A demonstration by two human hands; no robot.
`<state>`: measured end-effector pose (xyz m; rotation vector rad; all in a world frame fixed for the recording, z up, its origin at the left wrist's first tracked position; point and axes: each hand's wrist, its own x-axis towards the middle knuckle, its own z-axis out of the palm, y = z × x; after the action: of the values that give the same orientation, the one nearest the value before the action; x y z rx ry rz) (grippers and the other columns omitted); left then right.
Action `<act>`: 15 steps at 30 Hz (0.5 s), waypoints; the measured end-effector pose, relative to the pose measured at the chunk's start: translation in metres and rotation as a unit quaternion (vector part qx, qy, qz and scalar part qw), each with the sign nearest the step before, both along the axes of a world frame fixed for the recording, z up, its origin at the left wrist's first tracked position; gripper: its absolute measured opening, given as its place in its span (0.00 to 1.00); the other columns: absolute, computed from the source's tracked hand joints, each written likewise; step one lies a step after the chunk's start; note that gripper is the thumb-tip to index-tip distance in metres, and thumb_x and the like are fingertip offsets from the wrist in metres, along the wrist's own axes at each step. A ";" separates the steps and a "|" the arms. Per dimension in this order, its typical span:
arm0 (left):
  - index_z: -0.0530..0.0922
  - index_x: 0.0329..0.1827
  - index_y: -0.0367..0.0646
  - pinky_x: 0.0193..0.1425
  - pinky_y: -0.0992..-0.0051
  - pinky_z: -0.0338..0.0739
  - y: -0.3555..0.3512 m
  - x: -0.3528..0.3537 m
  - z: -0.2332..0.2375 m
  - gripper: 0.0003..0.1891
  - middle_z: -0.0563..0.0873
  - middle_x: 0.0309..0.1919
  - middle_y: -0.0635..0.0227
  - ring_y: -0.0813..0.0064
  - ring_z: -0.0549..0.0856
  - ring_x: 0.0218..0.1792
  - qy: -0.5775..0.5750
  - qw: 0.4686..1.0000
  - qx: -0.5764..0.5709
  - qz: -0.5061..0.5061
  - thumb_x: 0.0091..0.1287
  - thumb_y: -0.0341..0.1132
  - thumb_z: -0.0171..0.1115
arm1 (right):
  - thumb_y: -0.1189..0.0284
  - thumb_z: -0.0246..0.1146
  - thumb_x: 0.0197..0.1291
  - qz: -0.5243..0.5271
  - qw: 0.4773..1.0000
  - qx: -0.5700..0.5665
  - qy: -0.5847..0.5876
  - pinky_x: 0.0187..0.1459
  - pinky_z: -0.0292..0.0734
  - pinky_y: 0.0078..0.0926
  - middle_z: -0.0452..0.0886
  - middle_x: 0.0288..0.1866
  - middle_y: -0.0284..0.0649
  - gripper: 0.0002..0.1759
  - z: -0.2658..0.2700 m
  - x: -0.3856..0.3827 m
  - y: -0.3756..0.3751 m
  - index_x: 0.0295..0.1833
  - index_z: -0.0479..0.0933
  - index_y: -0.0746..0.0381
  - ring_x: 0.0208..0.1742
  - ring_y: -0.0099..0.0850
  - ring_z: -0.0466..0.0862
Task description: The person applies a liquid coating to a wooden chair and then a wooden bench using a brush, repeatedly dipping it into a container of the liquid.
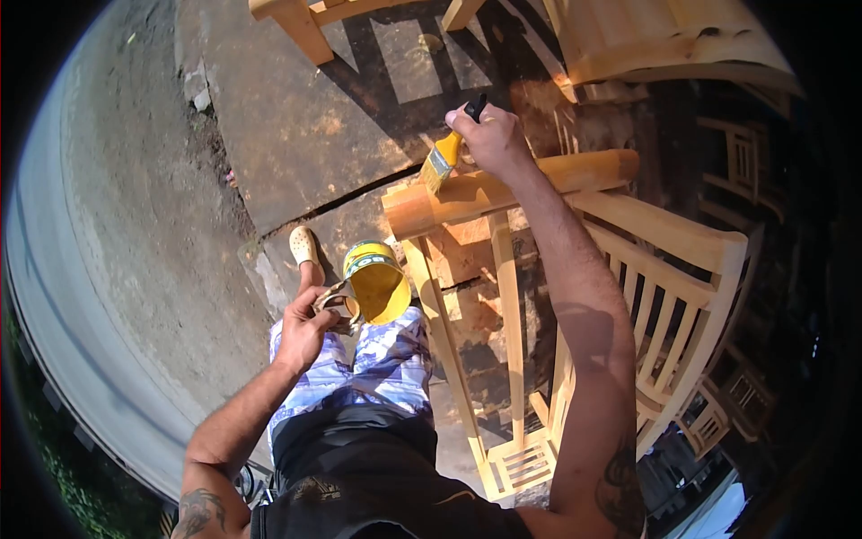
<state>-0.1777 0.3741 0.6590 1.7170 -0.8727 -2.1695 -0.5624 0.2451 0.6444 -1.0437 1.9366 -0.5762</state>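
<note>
My right hand (494, 139) is closed round the black handle of a paintbrush (440, 160) with a yellow collar. Its bristles touch the wide, rounded wooden rail (476, 198) near the rail's left end, where the wood looks darker orange. Low in front of my body, my left hand (307, 328) grips the stained handle of a yellow can (384, 292). The can is tilted so that its inside shows, coated yellow-brown. Beneath the rail stand pale wooden legs (507, 314) of the same piece of furniture.
A slatted wooden backrest (660, 269) stands to my right. More wooden furniture (301, 31) is at the top, casting shadows on the stained concrete slab (314, 135). A grey road (54, 296) runs along the left. My foot wears a beige clog (303, 244).
</note>
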 end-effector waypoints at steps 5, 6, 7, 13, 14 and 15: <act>0.80 0.53 0.34 0.46 0.70 0.87 -0.001 0.001 -0.001 0.16 0.87 0.46 0.64 0.71 0.89 0.39 0.001 1.000 0.008 0.006 0.64 0.16 0.55 | 0.55 0.62 0.65 0.002 0.967 0.083 0.242 0.56 0.80 0.43 0.87 0.47 0.56 0.24 -0.028 -0.130 0.013 0.48 0.83 0.67 0.52 0.50 0.86; 0.80 0.53 0.35 0.46 0.70 0.87 0.000 0.001 0.000 0.16 0.87 0.45 0.64 0.71 0.89 0.39 -0.003 1.000 0.014 0.012 0.64 0.16 0.55 | 0.54 0.60 0.66 0.013 0.947 0.119 0.298 0.57 0.79 0.45 0.86 0.50 0.56 0.24 -0.031 -0.159 0.014 0.50 0.83 0.67 0.54 0.51 0.86; 0.80 0.53 0.35 0.46 0.70 0.87 0.000 0.001 0.001 0.16 0.87 0.45 0.64 0.71 0.89 0.39 -0.007 1.000 0.018 0.016 0.64 0.16 0.55 | 0.55 0.59 0.67 0.034 0.936 0.101 0.335 0.57 0.79 0.46 0.86 0.51 0.55 0.24 -0.021 -0.166 0.017 0.51 0.82 0.66 0.54 0.51 0.85; 0.80 0.50 0.35 0.45 0.70 0.87 0.000 -0.002 0.004 0.13 0.88 0.40 0.65 0.72 0.89 0.37 -0.009 1.000 0.010 0.002 0.64 0.17 0.55 | 0.62 0.58 0.69 0.133 0.929 -0.028 0.345 0.50 0.80 0.47 0.87 0.46 0.51 0.18 -0.013 -0.118 0.040 0.53 0.81 0.64 0.48 0.51 0.86; 0.80 0.50 0.35 0.45 0.70 0.87 0.001 0.000 0.002 0.13 0.88 0.40 0.64 0.72 0.89 0.37 -0.002 1.000 0.011 0.004 0.64 0.17 0.55 | 0.65 0.60 0.68 0.134 0.938 -0.059 0.313 0.47 0.81 0.45 0.88 0.42 0.50 0.15 -0.009 -0.095 0.051 0.50 0.82 0.65 0.45 0.49 0.88; 0.80 0.50 0.35 0.45 0.70 0.87 0.000 0.000 0.001 0.14 0.88 0.40 0.64 0.71 0.89 0.37 0.004 1.000 0.012 0.007 0.64 0.17 0.55 | 0.65 0.62 0.68 0.074 0.958 -0.106 0.255 0.45 0.81 0.43 0.88 0.39 0.49 0.14 -0.003 -0.083 0.060 0.48 0.82 0.65 0.42 0.47 0.88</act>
<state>-0.1776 0.3746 0.6596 1.7179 -0.8337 -2.1851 -0.6456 0.3051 0.6412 -1.5830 2.2410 -0.4668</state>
